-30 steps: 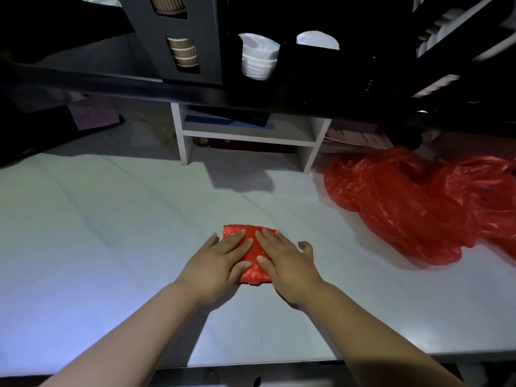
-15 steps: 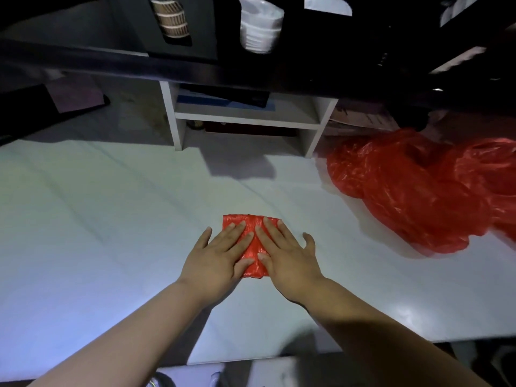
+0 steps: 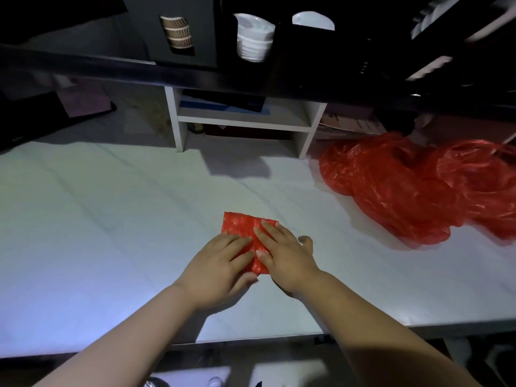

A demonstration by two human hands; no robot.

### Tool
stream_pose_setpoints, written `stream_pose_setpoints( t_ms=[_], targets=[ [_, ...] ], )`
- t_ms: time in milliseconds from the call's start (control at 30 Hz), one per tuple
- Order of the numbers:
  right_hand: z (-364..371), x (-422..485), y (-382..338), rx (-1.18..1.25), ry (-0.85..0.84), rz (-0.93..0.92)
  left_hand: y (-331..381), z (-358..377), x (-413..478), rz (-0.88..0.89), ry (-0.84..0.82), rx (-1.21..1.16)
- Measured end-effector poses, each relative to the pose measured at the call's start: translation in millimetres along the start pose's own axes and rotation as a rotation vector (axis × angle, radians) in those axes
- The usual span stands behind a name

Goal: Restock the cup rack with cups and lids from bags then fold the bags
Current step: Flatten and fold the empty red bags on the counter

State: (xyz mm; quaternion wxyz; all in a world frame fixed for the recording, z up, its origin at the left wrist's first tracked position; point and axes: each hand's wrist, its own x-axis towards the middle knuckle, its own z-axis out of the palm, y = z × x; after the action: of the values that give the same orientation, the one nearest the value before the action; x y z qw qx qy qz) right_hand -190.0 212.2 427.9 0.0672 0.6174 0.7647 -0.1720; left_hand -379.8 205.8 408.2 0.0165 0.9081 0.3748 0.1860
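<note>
A small folded red plastic bag [image 3: 240, 227] lies flat on the white table [image 3: 111, 219] near its front edge. My left hand [image 3: 216, 270] rests on the bag's near left part, fingers spread. Beside it, my right hand [image 3: 284, 254] presses flat on the bag's right half. Neither hand grips the bag. A crumpled, unfolded red bag [image 3: 413, 188] lies at the right. Above, the dark cup rack [image 3: 195, 29] holds brown ribbed cups [image 3: 177, 32], a stack of white cups [image 3: 252, 37] and a white lid [image 3: 312, 20].
A white shelf unit [image 3: 243, 121] stands at the back of the table under the rack, with dark flat items on it. Papers [image 3: 351, 125] lie to its right. The table's front edge [image 3: 251, 340] runs just below my wrists.
My left hand has slid back toward me and left, uncovering more of the folded bag's far left corner. My right hand stays pressed on the bag.
</note>
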Motion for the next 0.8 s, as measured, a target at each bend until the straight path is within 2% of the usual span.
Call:
stream_pose_setpoints(
  t_ms=[100,333,467,700,800],
  targets=[
    [-1.2,-5.2,0.4,0.022,0.024,-0.005,2.4,1.3,-12.6,-0.02,-0.099,0.009],
    [-3.4,-25.2,7.3,0.106,0.009,-0.1,19.6,-10.5,-23.8,-0.027,-0.078,0.097],
    [-5.4,-39.6,7.6,0.071,-0.01,-0.251,37.6,-11.4,-46.2,-0.058,-0.081,0.182],
    [-5.0,-68.8,-5.4,0.026,0.188,-0.584,88.8,-18.2,-94.5,-0.276,-0.043,0.188],
    [3.3,-79.7,-14.9,-0.018,0.196,-0.726,112.3,-27.2,-123.0,-0.36,-0.017,0.253]
  ],
)
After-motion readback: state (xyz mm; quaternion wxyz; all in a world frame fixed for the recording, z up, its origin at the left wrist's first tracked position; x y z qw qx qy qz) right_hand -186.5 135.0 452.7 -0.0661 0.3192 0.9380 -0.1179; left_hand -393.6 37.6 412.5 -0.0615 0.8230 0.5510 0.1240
